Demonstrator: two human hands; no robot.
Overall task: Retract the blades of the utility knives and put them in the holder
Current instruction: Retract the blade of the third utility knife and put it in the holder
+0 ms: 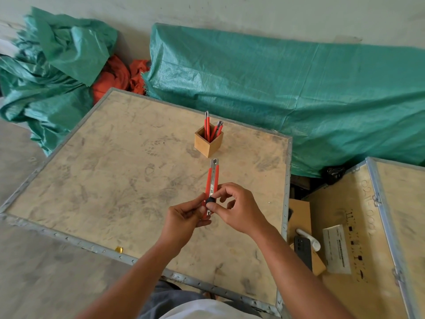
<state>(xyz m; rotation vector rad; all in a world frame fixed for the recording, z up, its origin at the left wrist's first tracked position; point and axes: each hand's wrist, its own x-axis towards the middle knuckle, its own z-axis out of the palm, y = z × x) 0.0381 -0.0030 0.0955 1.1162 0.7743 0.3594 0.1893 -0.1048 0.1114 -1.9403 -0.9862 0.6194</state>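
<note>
A red utility knife (212,176) with a metal rail is held over the middle of a plywood crate top (115,169), its tip pointing away towards the holder. My left hand (186,218) grips its rear end. My right hand (236,209) pinches the black knob (210,201) on the knife's side between thumb and forefinger. No blade shows past the metal tip. The small square wooden holder (208,143) stands farther back on the crate with several red knives (212,130) upright inside it.
Green tarpaulins (299,93) lie bunched behind and to the left, with orange cloth (119,75) between them. A second crate (358,226) sits at the right. In the gap between crates lie a black phone (303,250) and a white object. A small gold piece (119,249) rests near the front edge.
</note>
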